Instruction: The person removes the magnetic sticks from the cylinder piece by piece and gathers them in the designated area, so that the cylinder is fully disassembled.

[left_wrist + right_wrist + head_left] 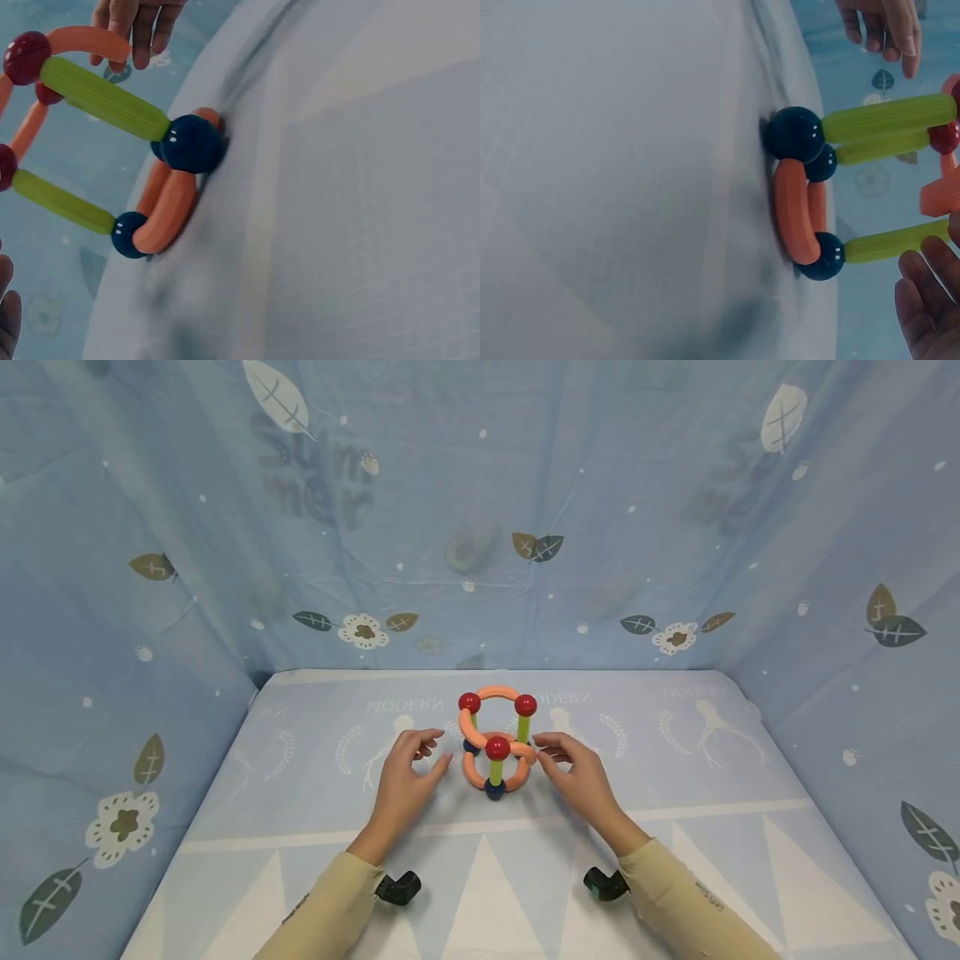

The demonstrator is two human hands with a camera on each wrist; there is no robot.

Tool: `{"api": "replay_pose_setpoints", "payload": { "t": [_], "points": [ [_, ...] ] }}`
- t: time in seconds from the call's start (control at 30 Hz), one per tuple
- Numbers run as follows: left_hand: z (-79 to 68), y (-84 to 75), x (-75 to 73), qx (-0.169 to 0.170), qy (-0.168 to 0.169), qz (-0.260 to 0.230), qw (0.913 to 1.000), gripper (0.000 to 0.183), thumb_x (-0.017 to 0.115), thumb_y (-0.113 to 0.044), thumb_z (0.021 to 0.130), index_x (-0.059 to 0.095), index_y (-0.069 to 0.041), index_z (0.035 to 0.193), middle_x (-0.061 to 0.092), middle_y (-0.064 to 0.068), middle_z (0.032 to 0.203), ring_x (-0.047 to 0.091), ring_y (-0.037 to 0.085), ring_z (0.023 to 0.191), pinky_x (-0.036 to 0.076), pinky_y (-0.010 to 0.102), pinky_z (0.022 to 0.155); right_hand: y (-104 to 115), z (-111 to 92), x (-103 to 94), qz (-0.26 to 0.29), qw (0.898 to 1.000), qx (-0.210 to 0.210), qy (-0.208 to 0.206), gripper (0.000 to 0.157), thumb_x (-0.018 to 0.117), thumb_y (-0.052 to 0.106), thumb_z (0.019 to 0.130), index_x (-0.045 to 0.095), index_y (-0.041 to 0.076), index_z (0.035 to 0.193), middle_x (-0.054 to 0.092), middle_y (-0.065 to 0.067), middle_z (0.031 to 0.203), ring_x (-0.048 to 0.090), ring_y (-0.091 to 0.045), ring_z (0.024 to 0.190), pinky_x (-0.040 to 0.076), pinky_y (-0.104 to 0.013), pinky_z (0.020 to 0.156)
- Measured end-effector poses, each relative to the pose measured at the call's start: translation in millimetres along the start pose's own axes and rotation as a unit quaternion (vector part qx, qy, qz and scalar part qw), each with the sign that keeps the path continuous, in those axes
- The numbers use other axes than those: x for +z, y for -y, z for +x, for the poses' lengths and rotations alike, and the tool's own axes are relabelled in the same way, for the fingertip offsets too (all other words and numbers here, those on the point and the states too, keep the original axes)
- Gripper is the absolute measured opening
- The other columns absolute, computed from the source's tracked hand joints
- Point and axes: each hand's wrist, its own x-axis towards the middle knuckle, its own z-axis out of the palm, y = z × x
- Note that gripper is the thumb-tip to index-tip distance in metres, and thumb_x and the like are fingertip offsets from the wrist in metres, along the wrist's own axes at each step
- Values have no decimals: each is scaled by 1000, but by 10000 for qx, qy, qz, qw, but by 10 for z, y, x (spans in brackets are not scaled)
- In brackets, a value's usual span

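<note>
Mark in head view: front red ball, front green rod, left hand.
Front red ball (pixel 497 748): head view, middle of the sphere.
Front green rod (pixel 496 772): head view, mid-length.
Left hand (pixel 402 779): head view, middle of the hand.

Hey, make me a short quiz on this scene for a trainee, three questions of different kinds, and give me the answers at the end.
1. Multiple choice: on the toy frame, what colour are the top balls? A) blue B) red C) green

2. True or false: the left hand is gripping a blue ball.

3. Short answer: how many green rods stand upright between the top and bottom of the frame?

Key:
1. B, red.
2. False; the left hand is open beside the frame, gripping nothing.
3. Three.
</note>
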Motion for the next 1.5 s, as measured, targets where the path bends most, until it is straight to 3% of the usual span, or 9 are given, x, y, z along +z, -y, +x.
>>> {"api": "replay_pose_setpoints", "payload": {
  "t": [0.23, 0.5, 0.73, 0.9, 0.97, 1.17, 1.5],
  "points": [
    [55, -130, -57, 559, -258, -50, 9981, 38, 77, -22, 92, 66, -12, 128, 61, 7, 115, 57, 21, 99, 52, 47, 88, 125, -11, -23, 32, 9998, -198, -45, 23, 64, 15, 101, 70, 10, 123, 71, 2, 121, 67, -14, 105, 56, -38, 92],
    [93, -278, -47, 996, -323, 32, 9945, 42, 78, -23, 90, 66, -14, 130, 56, 5, 127, 51, 23, 119, 44, 50, 100, 208, -10, -17, 144, 9987, -487, -28, 26, 64, 16, 101, 69, 7, 125, 70, -3, 123, 66, -18, 109, 55, -46, 94],
    [153, -399, 21, 1729, -87, 153, 9848, 50, 80, -23, 87, 63, -14, 134, 55, 4, 136, 50, 25, 127, 41, 51, 105, 223, -2, -1, 199, 9961, -855, 34, 30, 70, 15, 98, 68, 10, 127, 69, -2, 126, 63, -18, 117, 52, -46, 100],
    [193, -463, 83, 2127, 130, 326, 9765, 52, 82, -23, 84, 64, -13, 132, 57, 5, 137, 51, 26, 130, 28, 56, 118, 235, -9, 35, 196, 9943, -1041, 87, 34, 73, 14, 95, 67, 11, 129, 69, 1, 126, 63, -18, 117, 51, -46, 102],
    [211, -486, 106, 2232, 214, 403, 9737, 52, 83, -23, 84, 64, -12, 131, 59, 5, 135, 53, 26, 129, 23, 57, 120, 237, -9, 50, 159, 9940, -1081, 92, 35, 74, 13, 95, 67, 14, 129, 69, 3, 126, 63, -17, 117, 51, -46, 102],
    [254, -548, 167, 2411, 374, 485, 9686, 46, 85, -22, 83, 69, -13, 125, 65, 2, 123, 57, 21, 121, 24, 61, 119, 232, -16, 85, 206, 9945, -1020, 147, 36, 74, 18, 95, 67, 19, 130, 68, 6, 128, 63, -16, 117, 51, -46, 101],
    [267, -558, 226, 2400, 524, 514, 9680, 29, 84, -18, 84, 76, -19, 112, 69, -5, 109, 59, 18, 113, 22, 63, 118, 230, -13, 113, 351, 9945, -973, 130, 34, 74, 19, 95, 68, 18, 129, 69, 4, 125, 64, -17, 114, 52, -52, 98]
  ]
}}
